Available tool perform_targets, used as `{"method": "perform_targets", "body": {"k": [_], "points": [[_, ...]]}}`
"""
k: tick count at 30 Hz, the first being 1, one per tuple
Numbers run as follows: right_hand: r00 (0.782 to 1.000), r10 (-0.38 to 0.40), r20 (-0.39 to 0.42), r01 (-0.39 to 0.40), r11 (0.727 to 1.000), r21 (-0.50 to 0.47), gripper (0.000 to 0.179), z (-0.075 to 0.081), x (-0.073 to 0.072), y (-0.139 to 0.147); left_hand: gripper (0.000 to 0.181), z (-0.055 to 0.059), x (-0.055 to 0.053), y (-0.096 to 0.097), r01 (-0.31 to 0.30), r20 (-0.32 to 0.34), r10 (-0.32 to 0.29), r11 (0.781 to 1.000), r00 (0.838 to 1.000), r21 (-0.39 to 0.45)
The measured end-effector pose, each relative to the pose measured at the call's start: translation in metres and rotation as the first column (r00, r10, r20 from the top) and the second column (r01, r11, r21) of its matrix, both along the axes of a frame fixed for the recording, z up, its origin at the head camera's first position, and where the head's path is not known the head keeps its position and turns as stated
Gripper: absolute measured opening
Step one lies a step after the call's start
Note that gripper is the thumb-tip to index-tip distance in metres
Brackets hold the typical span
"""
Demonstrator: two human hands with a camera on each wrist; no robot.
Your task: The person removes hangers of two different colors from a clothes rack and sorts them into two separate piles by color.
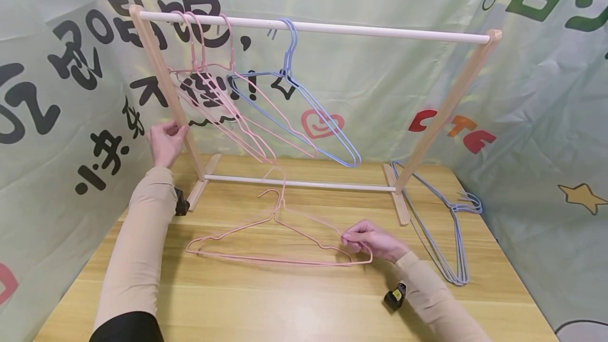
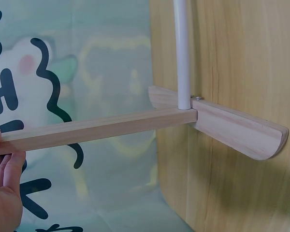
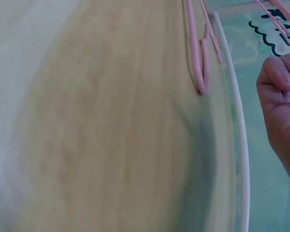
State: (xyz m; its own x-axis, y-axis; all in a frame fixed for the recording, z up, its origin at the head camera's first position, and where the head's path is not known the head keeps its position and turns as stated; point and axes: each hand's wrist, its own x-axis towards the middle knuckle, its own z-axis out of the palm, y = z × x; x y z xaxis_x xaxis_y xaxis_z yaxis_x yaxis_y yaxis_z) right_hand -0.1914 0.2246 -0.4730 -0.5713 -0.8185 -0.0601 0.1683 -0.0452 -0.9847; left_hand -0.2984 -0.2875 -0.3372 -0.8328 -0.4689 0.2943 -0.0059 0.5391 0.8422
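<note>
My left hand (image 1: 166, 143) grips the left wooden post (image 1: 163, 75) of a clothes rack, thumb on one side and fingers on the other; the left wrist view shows this hand (image 2: 8, 191) at the post's edge. Over the table, my right hand (image 1: 374, 240) pinches a pink hanger (image 1: 313, 217) by its right shoulder. Just in front of it lies another pink hanger (image 1: 237, 230), and the two overlap. In the right wrist view, curled fingers of the hand (image 3: 286, 92) show at the right edge. Several pink hangers (image 1: 254, 86) and blue hangers (image 1: 323, 115) hang from the white top rail (image 1: 361, 29).
More blue hangers (image 1: 456, 236) lie stacked on the wooden table (image 1: 285, 305), right of the rack's right post (image 1: 446, 110). A white lower bar (image 1: 304, 184) joins the rack's feet. Printed cloth (image 1: 380, 83) hangs behind and at both sides.
</note>
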Motion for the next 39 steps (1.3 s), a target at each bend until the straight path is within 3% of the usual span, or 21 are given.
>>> {"method": "perform_targets", "body": {"k": [9, 21, 27, 39], "points": [[0.997, 0.07, 0.023, -0.069, 0.997, -0.021, 0.039, -0.005, 0.002, -0.015, 0.034, 0.0, 0.0, 0.001, 0.001, -0.003, -0.001, 1.0, 1.0, 0.013], [1.0, 0.007, -0.008, -0.006, 0.996, 0.09, 0.024, -0.011, 0.003, -0.024, 0.035, 0.001, 0.001, 0.001, 0.002, -0.005, -0.002, 1.0, 1.0, 0.014], [0.998, 0.002, -0.055, 0.007, 0.988, 0.155, 0.04, -0.01, 0.004, -0.028, 0.034, -0.001, 0.0, 0.001, -0.006, -0.006, 0.006, 1.0, 1.0, 0.001], [0.988, -0.04, -0.149, 0.075, 0.969, 0.236, 0.035, -0.005, 0.004, -0.029, 0.036, 0.0, 0.0, -0.001, -0.002, 0.012, 0.002, 1.0, 1.0, -0.001]]}}
